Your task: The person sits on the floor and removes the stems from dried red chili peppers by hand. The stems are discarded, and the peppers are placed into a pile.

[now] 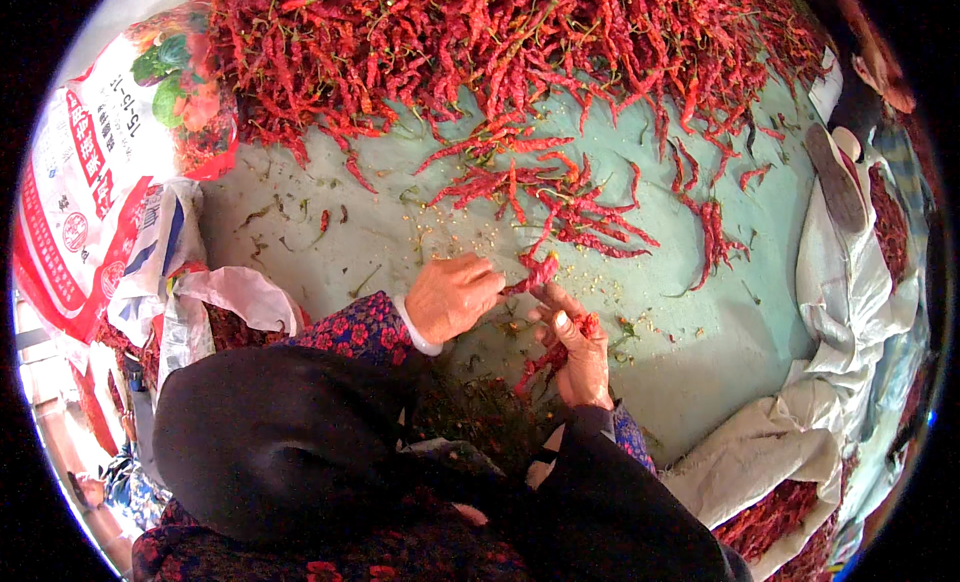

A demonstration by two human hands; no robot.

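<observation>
My left hand [454,293] has its thumb and fingertips pinched together at one end of a wrinkled dried red chili pepper [541,270]. The other side of that pepper rests at the fingertips of my right hand [581,353]. Within the right palm, under the curled thumb, more dried red chilies [553,357] are held, their lower ends hanging toward my lap. Just beyond the hands, a loose cluster of dried chilies [577,210] lies on the pale green sheet [675,297]. Pale seeds and stem bits are scattered around it.
A large heap of dried chilies [480,49] spans the far side. At left stands a printed white-and-red sack [97,169]; chilies show in a bag below it. White woven sacks [847,282] with chilies line the right. Another person's hand [889,79] appears at upper right.
</observation>
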